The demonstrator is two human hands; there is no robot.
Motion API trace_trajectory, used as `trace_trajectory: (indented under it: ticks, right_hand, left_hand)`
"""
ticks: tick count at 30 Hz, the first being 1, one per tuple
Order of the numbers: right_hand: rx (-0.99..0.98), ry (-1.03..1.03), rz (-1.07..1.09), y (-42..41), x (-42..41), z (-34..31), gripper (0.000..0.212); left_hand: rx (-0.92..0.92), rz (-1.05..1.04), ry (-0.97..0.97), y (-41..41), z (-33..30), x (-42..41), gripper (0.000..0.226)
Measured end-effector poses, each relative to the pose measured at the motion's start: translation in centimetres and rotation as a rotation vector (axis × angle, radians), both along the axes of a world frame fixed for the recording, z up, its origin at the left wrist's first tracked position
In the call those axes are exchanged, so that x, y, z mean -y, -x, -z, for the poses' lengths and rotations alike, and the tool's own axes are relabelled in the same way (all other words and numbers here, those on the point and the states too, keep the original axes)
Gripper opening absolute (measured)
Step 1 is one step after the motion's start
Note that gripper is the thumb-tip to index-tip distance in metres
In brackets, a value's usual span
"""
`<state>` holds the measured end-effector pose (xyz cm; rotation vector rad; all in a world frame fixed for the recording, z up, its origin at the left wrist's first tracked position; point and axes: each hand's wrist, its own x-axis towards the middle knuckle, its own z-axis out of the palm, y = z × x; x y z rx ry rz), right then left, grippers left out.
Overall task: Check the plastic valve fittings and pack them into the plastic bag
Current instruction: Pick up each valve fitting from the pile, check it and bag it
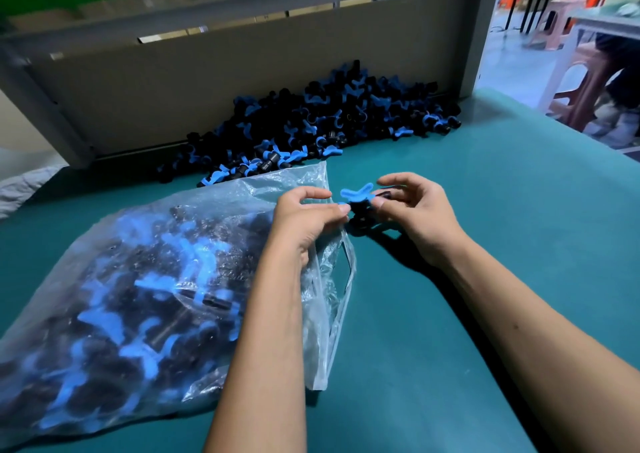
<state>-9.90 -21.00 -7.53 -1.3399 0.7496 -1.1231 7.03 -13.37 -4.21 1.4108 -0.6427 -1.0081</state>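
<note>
I am watching both hands holding one black plastic valve fitting with a blue butterfly handle [358, 203] just above the teal worktop [485, 244]. The left hand [306, 215] is pinching its near side, grip clamped on it, and the right hand [415, 210] is pinching its other side. The clear plastic bag [166, 279], lying at eight o'clock of the hands, is holding many fittings. A loose pile of black and blue fittings [329, 120] is sitting at twelve o'clock against the grey back panel [207, 82].
</note>
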Motion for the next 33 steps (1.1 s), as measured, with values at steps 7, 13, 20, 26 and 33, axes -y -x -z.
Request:
trace_trajectory:
  ticks: [7, 13, 20, 26, 33]
  right_hand:
    - [0.059, -0.02, 0.026, 0.1, 0.1, 0.0, 0.017]
    - [-0.022, 0.067, 0.221, -0.2, 0.1, 0.3, 0.018]
    - [-0.436, 0.433, 0.104, -1.1, -0.9, 0.3, 0.036]
    - [-0.335, 0.325, 0.09, -1.1, -0.9, 0.3, 0.018]
    - [0.642, -0.51, -0.198, -1.5, -1.5, -0.8, 0.024]
  left_hand:
    - [0.029, 0.067, 0.007, 0.2, -0.1, 0.1, 0.018]
    - [0.015, -0.004, 0.013, 0.2, -0.5, 0.0, 0.013]
    - [-0.034, -0.077, 0.04, 1.3, -0.4, 0.6, 0.02]
    - [-0.055, -0.09, 0.113, 1.6, -1.1, 0.7, 0.025]
    - [1.01, -0.288, -0.089, 0.5, -2.1, 0.0, 0.02]
